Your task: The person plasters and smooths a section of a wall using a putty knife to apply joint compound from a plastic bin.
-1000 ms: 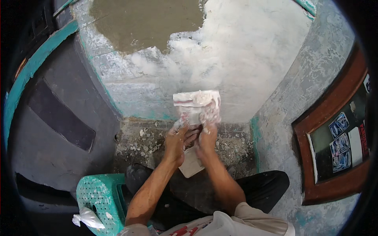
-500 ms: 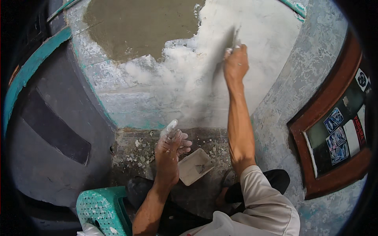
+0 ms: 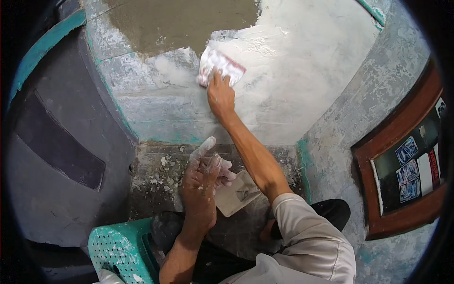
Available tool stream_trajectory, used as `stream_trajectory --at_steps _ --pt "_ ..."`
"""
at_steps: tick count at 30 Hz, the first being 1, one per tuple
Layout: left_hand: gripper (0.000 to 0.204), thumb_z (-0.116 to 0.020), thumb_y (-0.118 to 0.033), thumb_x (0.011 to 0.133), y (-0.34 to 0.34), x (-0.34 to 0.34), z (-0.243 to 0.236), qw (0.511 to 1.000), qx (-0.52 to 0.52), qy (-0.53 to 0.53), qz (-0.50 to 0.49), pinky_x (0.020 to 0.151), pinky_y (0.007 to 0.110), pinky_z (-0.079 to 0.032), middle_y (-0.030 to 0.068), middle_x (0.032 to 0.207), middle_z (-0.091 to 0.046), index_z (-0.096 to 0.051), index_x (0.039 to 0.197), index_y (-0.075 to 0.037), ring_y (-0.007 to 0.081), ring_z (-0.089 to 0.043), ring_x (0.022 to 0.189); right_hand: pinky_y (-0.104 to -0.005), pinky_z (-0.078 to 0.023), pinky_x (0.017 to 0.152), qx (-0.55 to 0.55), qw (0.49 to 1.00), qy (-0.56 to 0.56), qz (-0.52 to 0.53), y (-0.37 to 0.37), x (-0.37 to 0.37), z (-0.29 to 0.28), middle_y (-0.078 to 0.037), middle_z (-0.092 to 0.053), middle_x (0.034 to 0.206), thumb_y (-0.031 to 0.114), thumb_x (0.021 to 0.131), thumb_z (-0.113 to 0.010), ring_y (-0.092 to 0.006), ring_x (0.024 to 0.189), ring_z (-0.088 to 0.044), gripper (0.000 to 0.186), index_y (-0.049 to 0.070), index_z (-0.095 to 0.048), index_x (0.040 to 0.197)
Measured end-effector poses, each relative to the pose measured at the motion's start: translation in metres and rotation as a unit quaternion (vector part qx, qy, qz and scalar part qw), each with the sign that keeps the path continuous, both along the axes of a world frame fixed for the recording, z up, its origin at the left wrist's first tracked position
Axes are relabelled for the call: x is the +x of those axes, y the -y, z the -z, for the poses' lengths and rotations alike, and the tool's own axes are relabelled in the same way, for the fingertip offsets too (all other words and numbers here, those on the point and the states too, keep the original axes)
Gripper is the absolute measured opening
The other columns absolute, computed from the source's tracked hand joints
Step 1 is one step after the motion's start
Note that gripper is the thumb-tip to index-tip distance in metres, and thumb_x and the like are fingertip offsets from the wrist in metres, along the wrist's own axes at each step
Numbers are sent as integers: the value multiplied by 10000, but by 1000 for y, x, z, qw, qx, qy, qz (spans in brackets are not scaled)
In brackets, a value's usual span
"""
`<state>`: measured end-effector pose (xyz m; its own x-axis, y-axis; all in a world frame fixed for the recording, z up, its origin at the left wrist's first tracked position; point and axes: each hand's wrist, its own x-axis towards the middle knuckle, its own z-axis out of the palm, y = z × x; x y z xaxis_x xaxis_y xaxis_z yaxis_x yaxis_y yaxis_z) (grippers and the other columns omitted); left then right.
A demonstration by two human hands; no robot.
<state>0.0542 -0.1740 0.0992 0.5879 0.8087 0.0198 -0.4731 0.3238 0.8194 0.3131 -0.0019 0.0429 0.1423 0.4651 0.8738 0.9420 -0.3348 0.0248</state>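
Note:
My right hand (image 3: pixel 221 97) grips a flat, wide putty scraper (image 3: pixel 221 66) smeared with white, with a reddish edge. The scraper lies against the wall at the boundary of the white putty coat (image 3: pixel 283 71) and a bare grey-brown patch (image 3: pixel 175 23). Low in front of me, my left hand (image 3: pixel 202 177) is raised with the fingers apart, coated in white, holding nothing. Just beside it on the floor stands a beige rectangular tray (image 3: pixel 228 204) with a grey smear inside, partly hidden by my left fingers and right forearm.
A green perforated plastic stool (image 3: pixel 111 251) stands at the lower left, beside a dark grey panel (image 3: pixel 56 156). Flakes of debris (image 3: pixel 163 177) litter the floor along the wall's base. To the right, a brown-framed panel with stickers (image 3: pixel 402 165) is set against the mottled grey wall (image 3: pixel 340 137).
My right hand has swept left and down across the wall, and the scraper now shows its broad face instead of its edge. My left hand has shifted slightly, its index finger extended.

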Motion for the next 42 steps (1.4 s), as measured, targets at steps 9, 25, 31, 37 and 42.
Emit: stream_trajectory --at_steps 9,25,31,37,42 --pt "430 -594 -212 1047 -1 -10 -2 998 63 -8 -17 689 253 -534 45 973 -681 -517 1446 -71 118 -672 787 -490 -525 668 99 969 -224 32 145 66 -76 -223 -671 871 120 911 -672 -399 752 -661 167 -18 -627 993" --pt "467 -620 -171 1028 5 7 -1 997 73 -23 18 641 214 -490 54 931 -670 -490 1445 -3 77 -633 739 -544 -559 631 62 995 -73 15 -32 -11 -58 -264 -697 832 115 919 -557 -438 719 -696 230 -76 -644 1011" --pt "483 -635 -179 1022 -5 -6 1 998 60 -19 -18 630 218 -487 57 928 -668 -488 1446 1 80 -636 732 -511 -547 684 -16 937 -330 -110 42 -35 -54 -292 -691 873 136 912 -652 -381 794 -703 243 -104 -657 948" --pt "492 -628 -220 1020 -3 -8 -2 996 80 -24 -17 627 247 -510 59 929 -688 -491 1451 -28 121 -675 742 -493 -520 676 79 914 -391 -68 132 46 -88 -225 -705 838 171 932 -674 -379 755 -682 224 -51 -679 955" --pt "485 -620 -211 1021 1 -13 -10 992 114 -28 -49 632 259 -514 62 906 -692 -493 1451 -26 124 -668 739 -440 -542 640 137 984 69 90 113 59 -146 -171 -730 903 166 914 -691 -343 777 -705 338 44 -676 1229"
